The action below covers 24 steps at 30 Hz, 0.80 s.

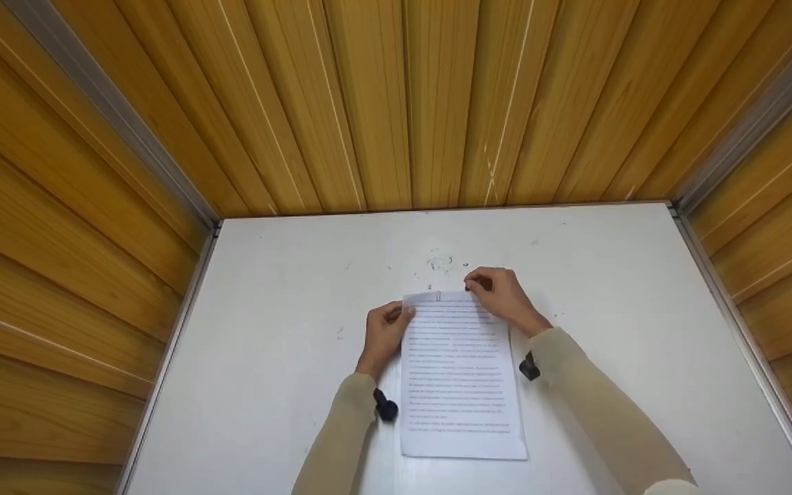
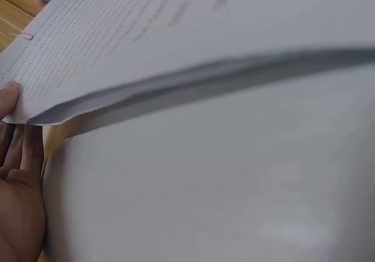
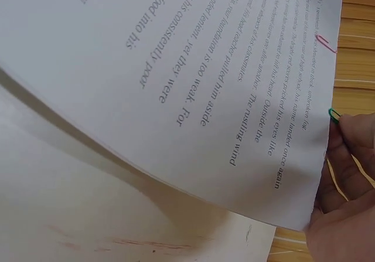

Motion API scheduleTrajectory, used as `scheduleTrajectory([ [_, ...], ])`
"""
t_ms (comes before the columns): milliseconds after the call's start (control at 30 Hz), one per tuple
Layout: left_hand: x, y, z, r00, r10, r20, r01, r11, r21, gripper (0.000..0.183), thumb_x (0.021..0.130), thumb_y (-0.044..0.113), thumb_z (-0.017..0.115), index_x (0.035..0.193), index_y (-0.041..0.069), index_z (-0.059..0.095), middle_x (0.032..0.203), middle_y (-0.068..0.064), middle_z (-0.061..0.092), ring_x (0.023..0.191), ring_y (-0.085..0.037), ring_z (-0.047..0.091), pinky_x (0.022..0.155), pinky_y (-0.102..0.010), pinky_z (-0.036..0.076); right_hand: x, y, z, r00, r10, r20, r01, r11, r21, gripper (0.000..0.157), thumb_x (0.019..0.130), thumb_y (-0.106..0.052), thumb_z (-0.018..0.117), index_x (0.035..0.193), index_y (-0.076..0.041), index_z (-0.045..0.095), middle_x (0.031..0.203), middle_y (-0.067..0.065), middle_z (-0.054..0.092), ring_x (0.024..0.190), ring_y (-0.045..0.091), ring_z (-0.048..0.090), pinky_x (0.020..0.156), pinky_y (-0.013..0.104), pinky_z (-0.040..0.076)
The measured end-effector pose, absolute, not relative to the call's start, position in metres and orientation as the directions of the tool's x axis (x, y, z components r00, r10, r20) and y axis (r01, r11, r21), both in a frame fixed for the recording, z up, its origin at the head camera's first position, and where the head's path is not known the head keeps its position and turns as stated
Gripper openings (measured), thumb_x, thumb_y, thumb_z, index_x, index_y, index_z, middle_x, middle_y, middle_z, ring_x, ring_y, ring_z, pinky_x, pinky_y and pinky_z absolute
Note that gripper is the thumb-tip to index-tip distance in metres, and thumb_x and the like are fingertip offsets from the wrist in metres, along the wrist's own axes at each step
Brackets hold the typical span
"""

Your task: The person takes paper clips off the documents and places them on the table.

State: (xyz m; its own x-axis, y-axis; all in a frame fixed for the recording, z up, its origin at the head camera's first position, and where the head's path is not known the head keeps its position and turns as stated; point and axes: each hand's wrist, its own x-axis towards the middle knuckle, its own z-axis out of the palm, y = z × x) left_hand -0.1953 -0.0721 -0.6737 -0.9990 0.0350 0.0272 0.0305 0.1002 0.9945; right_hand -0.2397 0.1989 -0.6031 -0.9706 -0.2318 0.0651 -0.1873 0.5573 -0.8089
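Note:
A stack of printed paper sheets (image 1: 458, 385) lies over the white table, its top end raised. My left hand (image 1: 386, 333) grips the upper left edge, thumb on the printed face and fingers behind, as the left wrist view shows. Between thumb and finger, my right hand (image 1: 502, 295) pinches a green paper clip (image 3: 334, 115) at the top edge, near the right corner. How far the clip sits over the sheets I cannot tell. A pink-red paper clip (image 3: 326, 44) is fastened on the top edge, between the two hands.
The white table (image 1: 286, 289) carries small dark marks and scuffs. Yellow wood-patterned panels (image 1: 437, 103) stand behind it and on both sides, with grey metal strips (image 1: 726, 110) at the corners. A black wrist device (image 1: 386, 405) is on the left sleeve, another (image 1: 529, 366) on the right.

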Motion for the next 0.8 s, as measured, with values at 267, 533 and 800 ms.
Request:
scheduleTrajectory([
  [267, -0.198, -0.072, -0.674, -0.999, 0.042, 0.033, 0.038, 0.110, 0.993, 0.026, 0.104, 0.019, 0.073, 0.123, 0.002, 0.078, 0.110, -0.014, 0.081, 0.090, -0.022, 0.080, 0.076, -0.026, 0.062, -0.244, 0.215, -0.590, -0.980, -0.182, 0.076, -0.165, 0.543, -0.824, 0.015, 0.106, -0.014, 0.068, 0.113, -0.007, 0.079, 0.104, 0.008, 0.079, 0.093, 0.021, 0.074, 0.082, 0.026, 0.056],
  [533, -0.200, -0.074, -0.675, -1.000, 0.011, 0.023, 0.024, 0.097, 0.995, 0.024, 0.103, 0.018, 0.074, 0.121, 0.004, 0.078, 0.109, -0.013, 0.082, 0.088, -0.022, 0.079, 0.075, -0.024, 0.061, -0.243, 0.240, -0.580, -0.983, -0.153, 0.102, -0.169, 0.542, -0.823, 0.014, 0.104, -0.010, 0.070, 0.113, -0.006, 0.079, 0.101, 0.012, 0.079, 0.091, 0.026, 0.073, 0.074, 0.017, 0.053],
  [800, -0.198, -0.075, -0.676, -1.000, 0.004, 0.012, 0.013, 0.076, 0.997, 0.026, 0.103, 0.018, 0.074, 0.123, 0.002, 0.078, 0.111, -0.015, 0.081, 0.091, -0.024, 0.080, 0.076, -0.023, 0.060, -0.236, 0.277, -0.586, -0.990, -0.128, 0.053, -0.116, 0.557, -0.823, 0.017, 0.106, -0.012, 0.067, 0.117, -0.003, 0.076, 0.104, 0.015, 0.077, 0.094, 0.033, 0.072, 0.074, 0.016, 0.055],
])
